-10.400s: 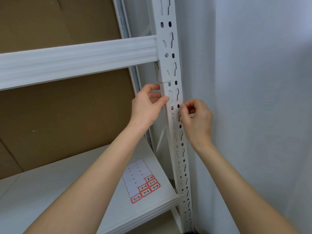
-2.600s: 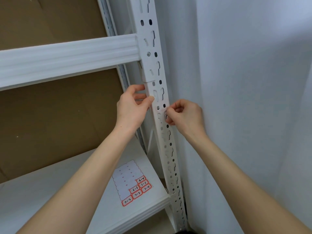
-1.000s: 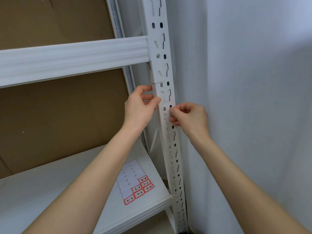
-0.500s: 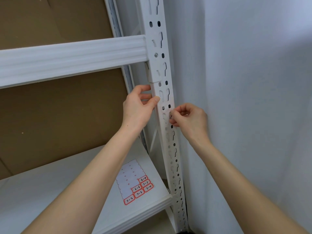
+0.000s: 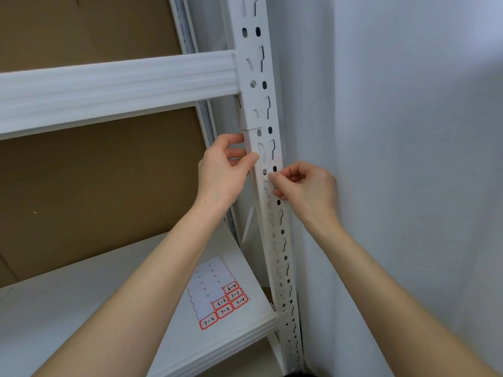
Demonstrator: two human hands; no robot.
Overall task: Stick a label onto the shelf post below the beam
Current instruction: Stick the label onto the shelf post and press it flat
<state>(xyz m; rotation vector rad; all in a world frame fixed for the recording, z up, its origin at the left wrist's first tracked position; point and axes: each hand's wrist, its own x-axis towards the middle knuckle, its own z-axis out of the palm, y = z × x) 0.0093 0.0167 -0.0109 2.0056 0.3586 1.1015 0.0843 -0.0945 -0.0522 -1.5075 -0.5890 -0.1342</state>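
The white slotted shelf post (image 5: 268,112) runs upright at centre, with the white beam (image 5: 117,85) joining it from the left. My left hand (image 5: 223,170) grips the post just below the beam, thumb on the front face and fingers round its left edge. My right hand (image 5: 302,186) has curled fingers, and its thumb and forefinger pinch a small label against the post's front face a little lower. The fingertips hide almost all of the label.
A label sheet (image 5: 217,292) lies on the white shelf board (image 5: 81,308) below; its remaining red-edged labels read 6-4, 7-1, 6-6, 7-4, 7-3, 7-2. Brown cardboard (image 5: 95,186) backs the shelf. A white wall (image 5: 394,159) stands close on the right.
Both hands stay at the same spots on the post. Only the camera view shifts slightly.
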